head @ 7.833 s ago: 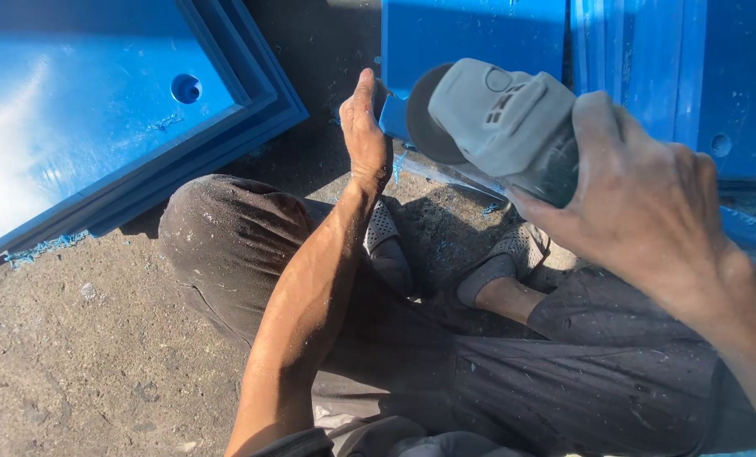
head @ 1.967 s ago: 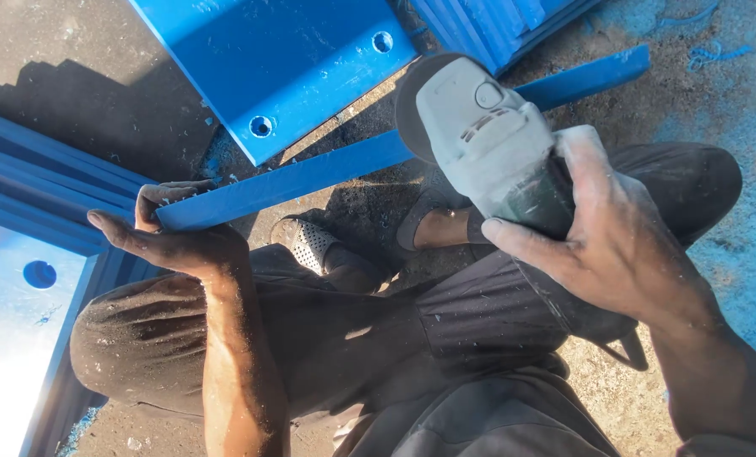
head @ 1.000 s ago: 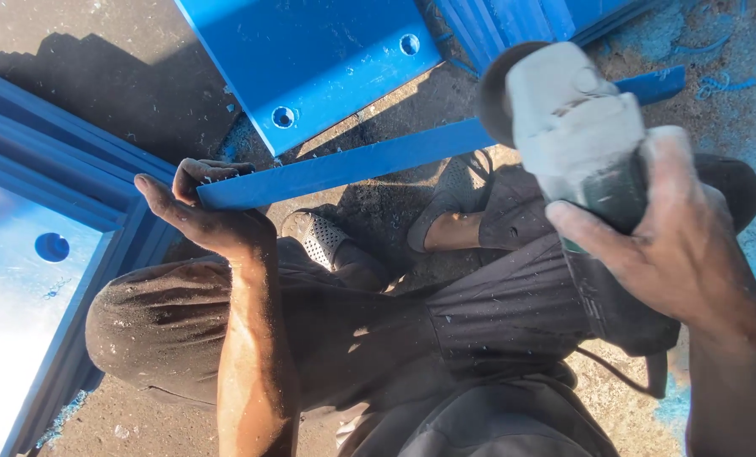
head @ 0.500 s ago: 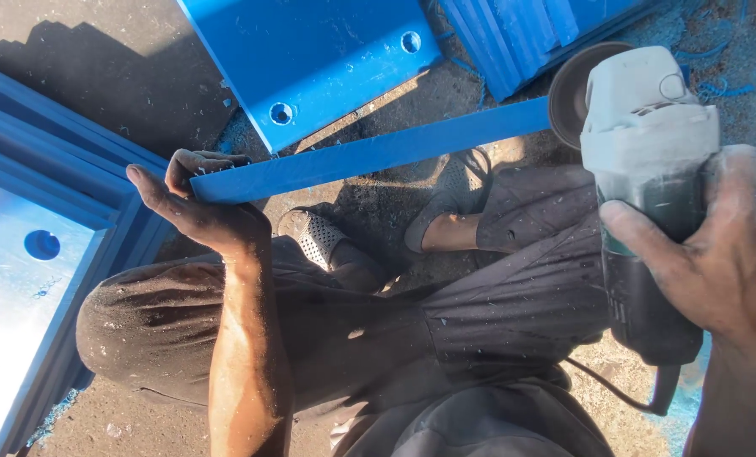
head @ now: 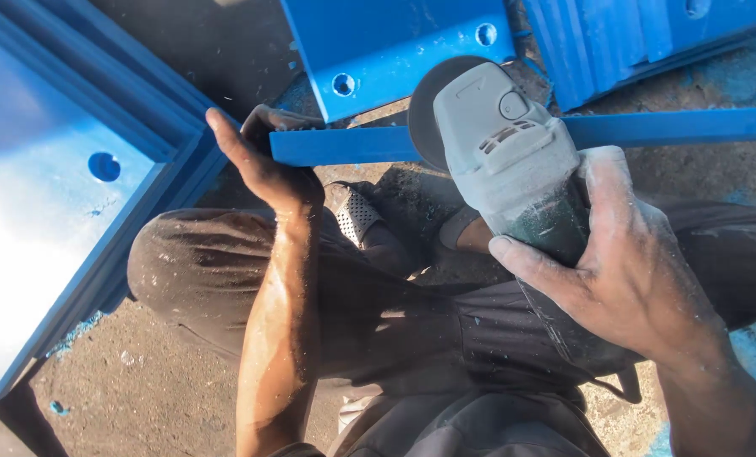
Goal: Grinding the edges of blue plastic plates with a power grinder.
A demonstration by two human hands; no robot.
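Right hand (head: pixel 640 279), dusted white, wraps the body of a grey angle grinder (head: pixel 513 169) at centre right of the frame; grip closed full around the housing. The dark disc (head: pixel 424 114) sits at or just in front of the long blue bar (head: pixel 648 129); contact cannot be told.

Left hand (head: pixel 263 165), upper centre-left, clasps the left end of that bar, thumb up, fingers curled behind it. The bar runs level from there across to the right edge, above the knees and the dirt ground (head: pixel 132 389).

Handling, as a judgement: the bar looks like painted metal, stiff, narrow and moderately heavy, edges perhaps sharp; best held at the end, well away from the disc. The grinder looks weighty and wants a full-palm hold.

Around: blue panel with round holes (head: pixel 56 195) at left, a drilled blue plate (head: pixel 395 46) at top centre, stacked blue sections (head: pixel 615 42) upper right.

Hidden: the bar's far end is cut off, the disc's lower rim lies behind the housing, and the left fingertips are out of sight.
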